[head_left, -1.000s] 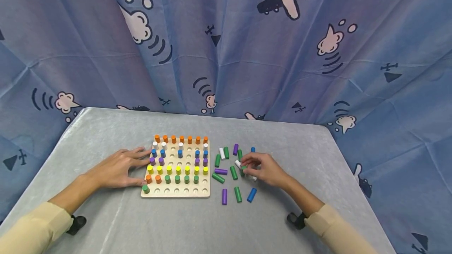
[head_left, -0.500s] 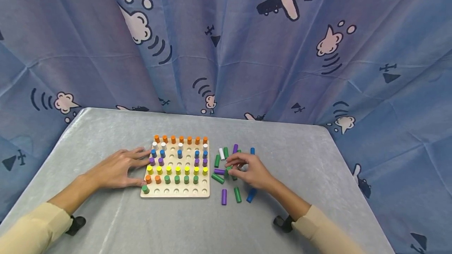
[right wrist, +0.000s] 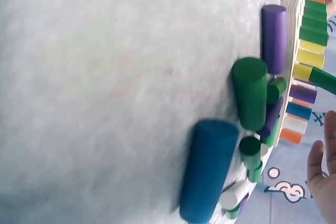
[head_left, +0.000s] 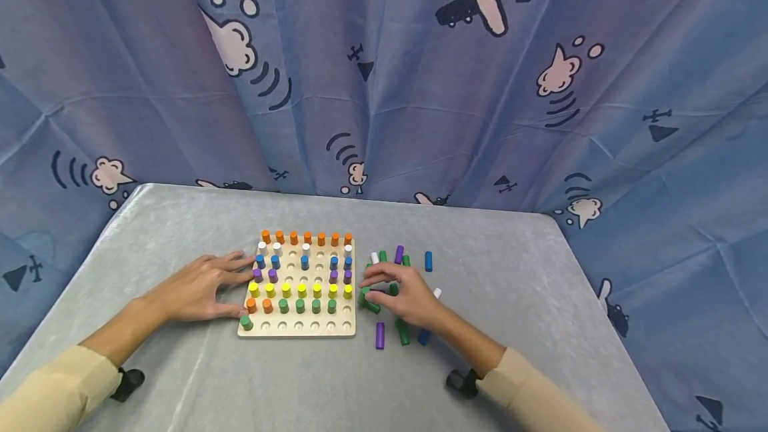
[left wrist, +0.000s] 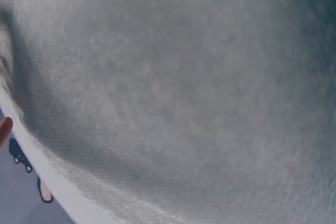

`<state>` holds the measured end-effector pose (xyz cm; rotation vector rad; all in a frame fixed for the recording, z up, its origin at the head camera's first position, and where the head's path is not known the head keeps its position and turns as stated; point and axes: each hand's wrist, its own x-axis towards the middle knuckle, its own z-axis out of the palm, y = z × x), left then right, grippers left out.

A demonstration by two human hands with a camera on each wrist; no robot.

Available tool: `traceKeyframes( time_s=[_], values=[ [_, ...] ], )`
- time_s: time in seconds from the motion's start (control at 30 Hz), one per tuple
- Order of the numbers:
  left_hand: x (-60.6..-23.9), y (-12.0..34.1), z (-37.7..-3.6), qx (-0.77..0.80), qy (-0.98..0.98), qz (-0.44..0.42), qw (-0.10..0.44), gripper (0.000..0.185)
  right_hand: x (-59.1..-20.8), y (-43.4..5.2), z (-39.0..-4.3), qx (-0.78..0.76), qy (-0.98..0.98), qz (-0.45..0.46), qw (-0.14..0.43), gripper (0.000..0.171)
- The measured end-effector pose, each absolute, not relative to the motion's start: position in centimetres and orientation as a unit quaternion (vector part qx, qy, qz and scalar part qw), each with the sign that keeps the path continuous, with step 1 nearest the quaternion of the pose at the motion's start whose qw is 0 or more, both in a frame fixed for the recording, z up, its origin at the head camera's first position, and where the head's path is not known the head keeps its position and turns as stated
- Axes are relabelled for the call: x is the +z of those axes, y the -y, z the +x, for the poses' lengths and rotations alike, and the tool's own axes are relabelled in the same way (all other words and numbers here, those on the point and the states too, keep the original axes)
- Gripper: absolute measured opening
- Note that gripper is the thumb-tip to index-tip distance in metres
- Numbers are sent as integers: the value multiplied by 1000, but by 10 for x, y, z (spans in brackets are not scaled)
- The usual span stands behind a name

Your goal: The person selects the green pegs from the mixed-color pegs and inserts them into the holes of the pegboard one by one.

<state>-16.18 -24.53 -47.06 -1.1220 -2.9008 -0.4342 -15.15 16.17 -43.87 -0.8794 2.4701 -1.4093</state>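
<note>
Right hand (head_left: 403, 295): pinched a green peg (head_left: 363, 297) between thumb and fingers.
Peg position: was just beside the pegboard's (head_left: 308, 317) right edge.
Long axis: stood near upright, leaned slightly.
Left hand (head_left: 195, 285): fingers spread, touched the left edge.

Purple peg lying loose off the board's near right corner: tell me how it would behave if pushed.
The purple peg would probably roll if pushed sideways, being a round cylinder lying on its side. It is likely stiff, with straight, unbent sides. The gray surface under it looks slightly textured, so it may not slide very freely.
</note>
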Motion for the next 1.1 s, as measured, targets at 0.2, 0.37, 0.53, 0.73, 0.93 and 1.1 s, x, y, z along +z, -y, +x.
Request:
traceKeyframes(
  time_s=[0.2, 0.37, 0.53, 0.73, 0.93, 1.1],
  values=[
    [-471, 246, -162, -139, 923, -358, 1, 76, -442, -151, -149, -490, -813, -298, 99, 31],
    [-471, 245, -162, -138, 924, -358, 2, 77, -444, -144, -149, -491, -812, -293, 117, 32],
    [-470, 244, -161, -140, 924, -357, 0, 76, -434, -136, -143, -488, -813, -289, 129, 33],
    [-467, 243, -161, -139, 925, -355, -3, 76, -415, -131, -133, -478, -817, -299, 118, 30],
    [-467, 243, -161, -139, 926, -350, -7, 75, -420, -131, -135, -471, -821, -301, 115, 31],
    [-468, 243, -161, -138, 926, -352, -5, 76, -442, -135, -144, -466, -826, -296, 113, 33]
  ],
)
